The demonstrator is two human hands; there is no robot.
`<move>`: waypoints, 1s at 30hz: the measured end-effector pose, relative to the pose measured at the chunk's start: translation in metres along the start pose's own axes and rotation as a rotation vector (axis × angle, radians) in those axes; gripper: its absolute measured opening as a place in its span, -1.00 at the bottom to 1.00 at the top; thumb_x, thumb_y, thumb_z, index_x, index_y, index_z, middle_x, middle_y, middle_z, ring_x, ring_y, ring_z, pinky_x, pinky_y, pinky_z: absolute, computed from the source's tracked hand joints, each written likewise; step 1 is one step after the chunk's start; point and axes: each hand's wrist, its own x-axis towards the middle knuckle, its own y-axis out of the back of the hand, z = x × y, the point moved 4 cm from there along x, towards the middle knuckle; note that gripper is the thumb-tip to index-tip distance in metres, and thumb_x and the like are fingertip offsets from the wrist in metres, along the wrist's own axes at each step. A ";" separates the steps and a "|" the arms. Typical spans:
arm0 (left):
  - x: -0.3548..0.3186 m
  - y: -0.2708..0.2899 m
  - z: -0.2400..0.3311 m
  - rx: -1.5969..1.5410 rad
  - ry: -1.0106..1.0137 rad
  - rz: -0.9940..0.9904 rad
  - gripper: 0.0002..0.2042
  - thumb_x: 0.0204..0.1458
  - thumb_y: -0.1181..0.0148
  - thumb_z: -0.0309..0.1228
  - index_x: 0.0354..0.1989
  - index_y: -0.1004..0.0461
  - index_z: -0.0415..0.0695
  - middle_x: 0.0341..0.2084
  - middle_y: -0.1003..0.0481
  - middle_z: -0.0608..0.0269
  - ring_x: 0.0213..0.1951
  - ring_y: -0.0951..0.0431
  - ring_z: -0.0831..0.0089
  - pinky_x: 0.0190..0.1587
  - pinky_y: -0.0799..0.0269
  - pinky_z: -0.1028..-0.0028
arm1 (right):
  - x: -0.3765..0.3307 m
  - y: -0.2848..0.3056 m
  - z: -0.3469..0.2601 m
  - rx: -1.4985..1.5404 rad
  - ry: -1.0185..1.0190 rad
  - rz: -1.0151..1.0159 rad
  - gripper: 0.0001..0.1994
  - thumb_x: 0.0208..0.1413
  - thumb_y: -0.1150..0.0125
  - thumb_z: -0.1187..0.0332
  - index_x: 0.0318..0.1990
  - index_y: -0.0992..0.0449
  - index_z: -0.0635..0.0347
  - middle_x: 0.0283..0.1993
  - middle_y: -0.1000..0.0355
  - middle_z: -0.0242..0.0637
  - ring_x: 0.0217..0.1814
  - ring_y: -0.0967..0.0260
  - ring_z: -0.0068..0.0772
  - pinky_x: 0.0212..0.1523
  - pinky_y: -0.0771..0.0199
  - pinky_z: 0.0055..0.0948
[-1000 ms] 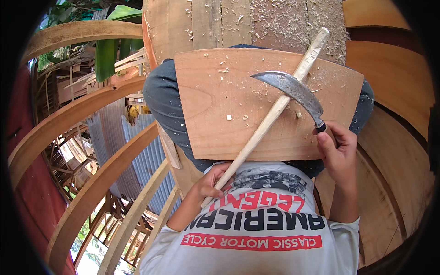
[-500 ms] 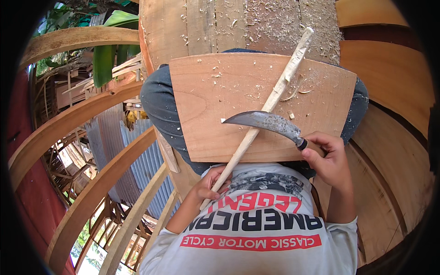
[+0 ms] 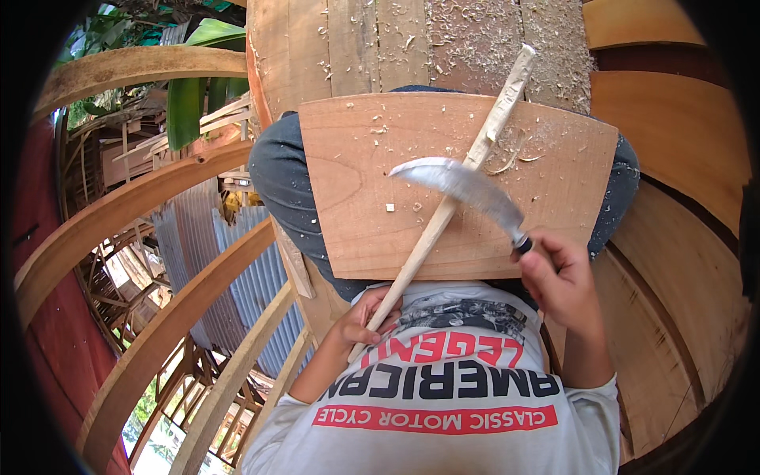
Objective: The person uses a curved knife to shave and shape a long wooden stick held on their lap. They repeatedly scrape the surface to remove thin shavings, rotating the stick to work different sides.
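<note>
While your left hand [image 3: 361, 318] is gripping the near end of a pale stick [image 3: 427, 237], your right hand [image 3: 560, 279] is clenching a curved knife [image 3: 473, 188] by its handle. The blade is crossing over the stick, though blur is hiding whether they are touching. The stick is slanting across a wooden board [image 3: 348, 229], which is resting on your legs [image 3: 277, 170]. Shavings [image 3: 554, 47] are littering the planks [image 3: 351, 51] beyond.
</note>
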 end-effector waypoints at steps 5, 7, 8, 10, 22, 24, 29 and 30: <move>0.001 0.000 0.001 0.007 0.027 0.011 -0.23 -0.56 -0.38 -0.36 -0.02 -0.22 -0.36 -0.49 -0.11 0.44 -0.59 -0.13 0.71 -0.57 -0.07 0.71 | 0.003 -0.013 0.007 -0.196 0.237 -0.050 -0.83 0.14 -0.14 0.35 -0.29 -0.46 0.30 -0.68 -0.21 -0.60 -0.66 -0.06 -0.84 -0.68 0.01 -0.70; 0.001 0.000 0.001 0.000 0.038 0.011 -0.23 -0.56 -0.37 -0.37 -0.01 -0.22 -0.35 -0.49 -0.11 0.44 -0.59 -0.13 0.71 -0.57 -0.08 0.71 | 0.004 -0.002 0.004 -0.054 0.026 0.082 -0.85 0.13 -0.15 0.37 -0.30 -0.46 0.30 -0.65 -0.23 -0.61 -0.64 -0.09 -0.84 -0.66 -0.01 -0.71; 0.001 -0.001 0.001 -0.002 0.045 0.003 -0.22 -0.57 -0.37 -0.38 -0.01 -0.22 -0.34 -0.49 -0.12 0.44 -0.58 -0.14 0.71 -0.57 -0.08 0.71 | 0.005 0.001 0.002 -0.062 0.025 0.087 -0.85 0.13 -0.15 0.38 -0.30 -0.46 0.31 -0.64 -0.24 -0.61 -0.62 -0.09 -0.84 -0.65 -0.02 -0.72; 0.000 0.000 0.001 -0.009 0.047 -0.008 -0.22 -0.57 -0.37 -0.38 -0.01 -0.22 -0.34 -0.48 -0.12 0.44 -0.58 -0.14 0.71 -0.56 -0.09 0.71 | 0.003 -0.002 0.000 -0.016 -0.017 0.034 -0.85 0.12 -0.15 0.39 -0.28 -0.46 0.32 -0.60 -0.28 -0.60 -0.57 -0.12 -0.84 -0.60 -0.06 -0.73; 0.002 0.000 0.000 -0.014 0.034 -0.030 -0.23 -0.53 -0.40 -0.35 -0.01 -0.22 -0.35 -0.48 -0.13 0.44 -0.59 -0.14 0.72 -0.59 -0.05 0.71 | 0.009 0.013 -0.003 -0.168 0.230 0.269 -0.82 0.09 -0.22 0.40 -0.28 -0.49 0.37 -0.52 -0.36 -0.55 -0.50 -0.22 -0.73 -0.50 -0.19 -0.70; 0.001 -0.001 0.000 -0.045 0.033 -0.023 -0.22 -0.54 -0.39 -0.35 -0.01 -0.22 -0.36 -0.48 -0.13 0.44 -0.59 -0.15 0.72 -0.59 -0.05 0.71 | 0.006 0.005 -0.006 -0.446 0.432 0.419 -0.82 0.09 -0.21 0.40 -0.26 -0.48 0.38 -0.52 -0.36 -0.55 -0.50 -0.25 -0.69 -0.49 -0.22 -0.70; -0.001 -0.003 0.001 -0.020 0.045 0.013 -0.23 -0.56 -0.39 -0.36 -0.02 -0.23 -0.35 -0.49 -0.14 0.44 -0.60 -0.14 0.71 -0.58 -0.06 0.72 | 0.006 0.044 -0.009 -0.101 0.341 0.555 -0.74 0.05 -0.27 0.36 -0.19 -0.45 0.37 -0.55 -0.38 -0.48 -0.58 -0.26 -0.64 -0.54 -0.17 -0.73; -0.002 -0.002 0.001 -0.016 0.050 0.024 -0.23 -0.56 -0.38 -0.37 -0.02 -0.23 -0.35 -0.49 -0.14 0.44 -0.60 -0.14 0.71 -0.57 -0.07 0.72 | 0.002 0.035 -0.011 0.006 0.279 0.410 -0.78 0.06 -0.25 0.35 -0.24 -0.47 0.35 -0.57 -0.35 -0.49 -0.58 -0.21 -0.72 -0.56 -0.11 -0.75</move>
